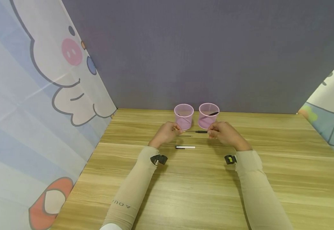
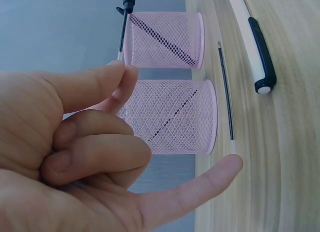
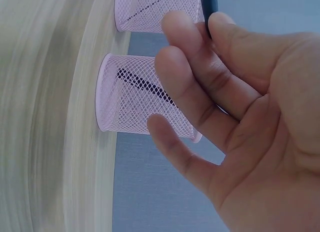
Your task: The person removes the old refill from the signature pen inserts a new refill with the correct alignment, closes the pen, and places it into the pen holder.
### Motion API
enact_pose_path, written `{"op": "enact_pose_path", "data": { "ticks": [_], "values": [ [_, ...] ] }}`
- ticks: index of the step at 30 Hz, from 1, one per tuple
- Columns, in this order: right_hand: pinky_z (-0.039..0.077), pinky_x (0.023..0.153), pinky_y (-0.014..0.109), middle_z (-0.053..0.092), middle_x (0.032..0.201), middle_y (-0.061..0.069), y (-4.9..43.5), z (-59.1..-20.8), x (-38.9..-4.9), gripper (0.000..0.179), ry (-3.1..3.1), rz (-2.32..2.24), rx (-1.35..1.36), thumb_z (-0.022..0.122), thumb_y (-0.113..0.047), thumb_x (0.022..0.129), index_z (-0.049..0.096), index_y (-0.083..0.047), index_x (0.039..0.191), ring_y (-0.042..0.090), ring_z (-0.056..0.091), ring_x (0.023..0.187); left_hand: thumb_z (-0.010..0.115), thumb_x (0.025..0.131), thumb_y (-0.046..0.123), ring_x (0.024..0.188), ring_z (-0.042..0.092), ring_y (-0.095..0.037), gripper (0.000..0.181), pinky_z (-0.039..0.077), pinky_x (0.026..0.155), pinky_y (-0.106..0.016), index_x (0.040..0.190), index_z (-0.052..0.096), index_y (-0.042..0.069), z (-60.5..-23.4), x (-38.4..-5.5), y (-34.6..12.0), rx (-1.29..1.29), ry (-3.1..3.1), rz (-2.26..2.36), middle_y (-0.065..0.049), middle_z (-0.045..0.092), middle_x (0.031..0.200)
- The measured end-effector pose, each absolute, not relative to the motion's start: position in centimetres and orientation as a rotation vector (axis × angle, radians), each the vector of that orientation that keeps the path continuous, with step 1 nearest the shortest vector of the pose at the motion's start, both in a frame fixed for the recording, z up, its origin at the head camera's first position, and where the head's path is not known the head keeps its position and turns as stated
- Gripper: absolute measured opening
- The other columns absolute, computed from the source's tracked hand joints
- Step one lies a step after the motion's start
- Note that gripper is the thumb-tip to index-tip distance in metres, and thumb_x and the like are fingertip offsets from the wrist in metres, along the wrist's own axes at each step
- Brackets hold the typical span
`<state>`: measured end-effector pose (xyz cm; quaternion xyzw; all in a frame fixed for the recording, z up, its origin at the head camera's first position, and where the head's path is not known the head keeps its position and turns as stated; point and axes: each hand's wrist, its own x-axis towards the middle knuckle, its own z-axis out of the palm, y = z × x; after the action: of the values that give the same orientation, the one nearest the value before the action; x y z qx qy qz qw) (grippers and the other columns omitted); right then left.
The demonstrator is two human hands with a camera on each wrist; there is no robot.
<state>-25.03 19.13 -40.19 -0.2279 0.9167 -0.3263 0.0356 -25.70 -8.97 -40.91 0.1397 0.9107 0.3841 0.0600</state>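
My left hand (image 1: 167, 132) pinches the end of a thin pen refill (image 2: 123, 35) between thumb and index finger; its little finger stretches out. The refill's other end runs into a slim black pen barrel (image 1: 201, 132). That barrel's far end is pinched between the thumb and fingertips of my right hand (image 1: 225, 132), whose other fingers are spread loosely. Both hands are in front of two pink mesh cups. Below them, on the table, lie a second refill (image 2: 226, 89) and a white pen piece (image 1: 189, 147) with a black clip (image 2: 262, 55).
The left pink cup (image 1: 184, 122) has a thin dark stick inside. Thicker black pen-like items (image 1: 213, 113) lean in the right pink cup (image 1: 206, 122). Behind the wooden table (image 1: 190, 185) rises a grey panel (image 1: 207, 54); a cartoon-printed cloth (image 1: 20, 127) hangs at the left.
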Motion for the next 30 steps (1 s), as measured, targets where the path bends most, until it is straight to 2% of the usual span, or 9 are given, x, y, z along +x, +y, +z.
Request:
{"op": "enact_pose_path", "data": {
  "ticks": [14,24,30],
  "values": [
    [0.049,0.067,0.032,0.073,0.081,0.009,19.19,-40.12,-25.06,0.015,2.811,-1.010,-0.714,0.063,-0.013,0.101,0.068,-0.002,0.092,0.018,0.065,0.077,0.069,0.098,0.024,0.076,0.051,-0.013,0.014,0.041,0.065,-0.025,0.094,0.075,0.012,-41.01,-25.75,-8.85,0.460,2.770,1.164,-0.002,0.065,0.087],
    [0.047,0.066,0.031,0.072,0.080,0.006,19.10,-40.25,-25.09,0.017,2.821,-1.014,-0.730,0.063,-0.014,0.101,0.068,-0.003,0.090,0.016,0.063,0.076,0.069,0.098,0.024,0.078,0.051,-0.013,0.014,0.041,0.067,-0.026,0.093,0.075,0.012,-41.21,-25.70,-8.75,0.488,2.772,1.178,-0.003,0.069,0.094],
    [0.047,0.066,0.031,0.073,0.081,0.010,19.07,-40.29,-25.16,0.015,2.815,-1.016,-0.720,0.063,-0.012,0.101,0.067,-0.005,0.089,0.016,0.061,0.075,0.069,0.098,0.025,0.076,0.050,-0.013,0.014,0.040,0.067,-0.026,0.093,0.075,0.013,-41.11,-25.63,-8.56,0.501,2.775,1.165,-0.003,0.067,0.091]
  ]
}}
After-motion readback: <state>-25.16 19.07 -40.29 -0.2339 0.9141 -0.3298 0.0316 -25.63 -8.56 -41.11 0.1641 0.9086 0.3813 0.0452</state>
